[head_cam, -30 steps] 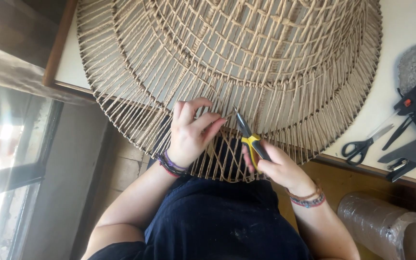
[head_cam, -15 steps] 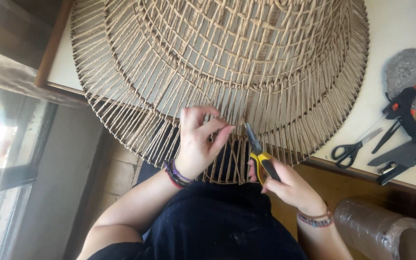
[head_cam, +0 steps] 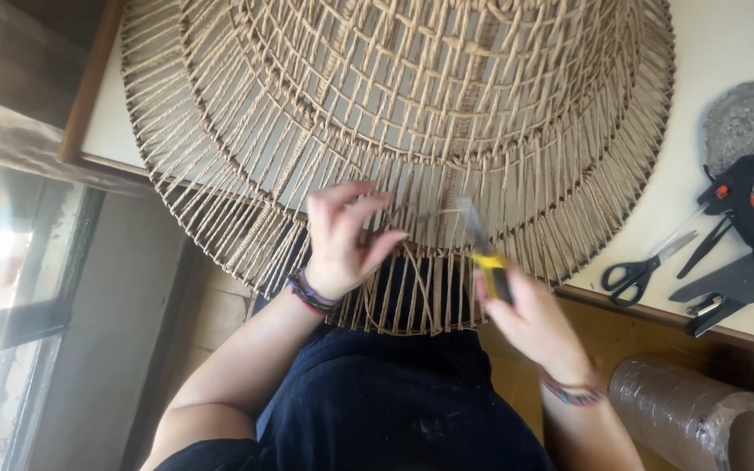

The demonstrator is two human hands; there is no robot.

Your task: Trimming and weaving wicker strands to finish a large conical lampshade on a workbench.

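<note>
A large round woven piece of tan cord (head_cam: 412, 113) lies on the white table (head_cam: 682, 174), its near rim hanging over the edge toward my lap. My left hand (head_cam: 342, 240) pinches strands at that near rim, fingers bent. My right hand (head_cam: 530, 318) grips yellow-handled pliers (head_cam: 486, 253), whose tip points up at the strands just right of my left fingers. The pliers are blurred by motion.
On the table at the right lie black-handled scissors (head_cam: 643, 270), a black glue gun (head_cam: 735, 205) with an orange trigger, a dark stapler-like tool (head_cam: 730, 292) and a grey crumpled sheet (head_cam: 748, 122). A clear plastic roll (head_cam: 700, 419) sits below the table edge. A window (head_cam: 2, 288) is at left.
My right hand has shifted right and slightly down with the pliers. My left hand stays at the rim, its fingers spread a little wider. The view has drifted slightly.
</note>
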